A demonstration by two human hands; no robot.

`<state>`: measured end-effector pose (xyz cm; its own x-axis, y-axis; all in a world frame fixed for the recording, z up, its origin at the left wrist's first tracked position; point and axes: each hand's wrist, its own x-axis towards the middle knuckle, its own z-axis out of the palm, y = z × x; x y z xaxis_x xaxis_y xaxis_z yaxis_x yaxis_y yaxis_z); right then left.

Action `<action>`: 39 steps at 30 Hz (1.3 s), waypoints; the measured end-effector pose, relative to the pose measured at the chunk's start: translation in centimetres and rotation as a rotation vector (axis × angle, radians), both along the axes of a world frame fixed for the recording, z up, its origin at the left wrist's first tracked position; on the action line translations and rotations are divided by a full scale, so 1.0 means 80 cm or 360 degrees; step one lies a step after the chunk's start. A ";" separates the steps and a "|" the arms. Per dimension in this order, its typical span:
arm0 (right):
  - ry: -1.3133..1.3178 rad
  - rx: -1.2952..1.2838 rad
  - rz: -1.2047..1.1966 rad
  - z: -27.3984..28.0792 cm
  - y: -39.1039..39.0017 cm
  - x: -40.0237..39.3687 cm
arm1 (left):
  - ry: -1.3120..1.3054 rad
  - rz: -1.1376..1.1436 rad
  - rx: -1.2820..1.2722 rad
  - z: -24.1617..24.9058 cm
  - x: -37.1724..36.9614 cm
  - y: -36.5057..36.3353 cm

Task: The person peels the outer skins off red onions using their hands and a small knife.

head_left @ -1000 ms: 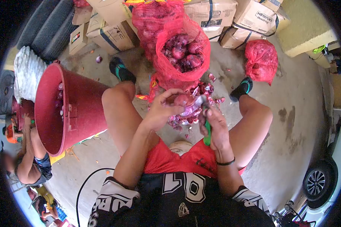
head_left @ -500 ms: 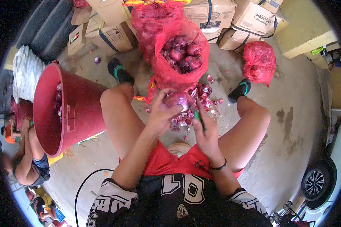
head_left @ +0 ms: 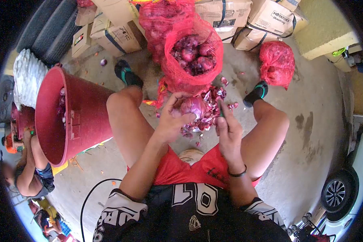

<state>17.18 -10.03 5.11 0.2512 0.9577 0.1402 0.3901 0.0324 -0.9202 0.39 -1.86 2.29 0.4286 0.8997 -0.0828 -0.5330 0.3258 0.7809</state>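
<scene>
My left hand (head_left: pixel 174 117) is wrapped round a red onion (head_left: pixel 193 107), whose shiny purple side faces right. A short way to the right, my right hand (head_left: pixel 229 128) holds a small knife with a green handle (head_left: pixel 221 114); most of the handle is hidden by the fingers. The knife and the onion are apart. Beneath both hands, purple onion skins (head_left: pixel 207 121) lie scattered on the floor. Just beyond stands an open red mesh sack (head_left: pixel 175 76) with several red onions (head_left: pixel 197 54) in it.
A big red tub (head_left: pixel 88 117) with onions inside stands at the left. Full mesh sacks (head_left: pixel 159 24) and cardboard boxes (head_left: pixel 119 38) are at the back, a tied red bag (head_left: pixel 276 64) at the back right. Another person (head_left: pixel 30 165) sits at the far left.
My right hand with the knife has moved right, away from the onion. The onion shows more of its purple side in my left hand.
</scene>
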 end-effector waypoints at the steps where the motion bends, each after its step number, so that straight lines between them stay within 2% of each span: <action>1: 0.0049 -0.0035 0.0004 0.003 -0.001 0.000 | -0.0013 0.0015 -0.0061 0.001 0.000 -0.001; 3: 0.0049 -0.0054 0.0056 0.012 -0.002 -0.007 | -0.0045 0.0043 -0.0182 0.004 0.002 -0.002; 7: -0.0004 -0.0102 0.0192 0.020 -0.002 -0.024 | 0.0014 0.0057 -0.0143 0.000 0.005 -0.002; 10: -0.0150 0.0256 0.0180 0.005 0.009 -0.024 | -0.0003 0.0054 -0.0151 0.000 0.006 -0.004; 13: -0.0287 0.0096 0.0223 0.016 0.004 -0.019 | -0.0002 0.0042 -0.0109 0.000 0.006 -0.002; 16: -0.0082 0.0085 0.0171 0.003 -0.003 -0.017 | -0.0019 -0.0029 -0.0022 0.002 0.003 0.003; 19: 0.0925 -0.0272 0.0018 0.003 -0.007 -0.010 | -0.0114 -0.0164 0.0002 0.003 -0.007 0.003; 22: 0.1125 -0.0155 0.0174 0.002 -0.011 -0.006 | -0.0183 -0.0290 -0.0145 0.011 -0.009 0.009; 23: 0.1095 -0.0117 0.0365 0.006 -0.015 -0.004 | -0.0197 -0.0281 -0.0238 0.013 -0.006 0.009; 26: 0.0920 -0.0196 0.0586 0.005 -0.020 -0.007 | -0.0180 -0.0258 -0.0371 0.017 -0.003 0.007; 31: 0.1134 -0.0264 -0.0058 -0.002 -0.004 0.012 | -0.0119 -0.0346 -0.0242 0.003 -0.008 0.006; 34: 0.1044 -0.0218 0.0015 -0.019 0.002 0.023 | -0.0089 -0.0431 -0.0268 -0.008 -0.012 0.005; 39: 0.1066 -0.0137 -0.0298 -0.040 0.013 0.047 | -0.0204 -0.0522 -0.0411 -0.007 -0.020 0.011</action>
<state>20.91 -9.03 1.94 0.4189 0.8907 -0.1768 -0.2698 -0.0638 -0.9608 -1.24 -0.95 1.77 0.7099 0.6707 -0.2147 -0.4559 0.6701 0.5858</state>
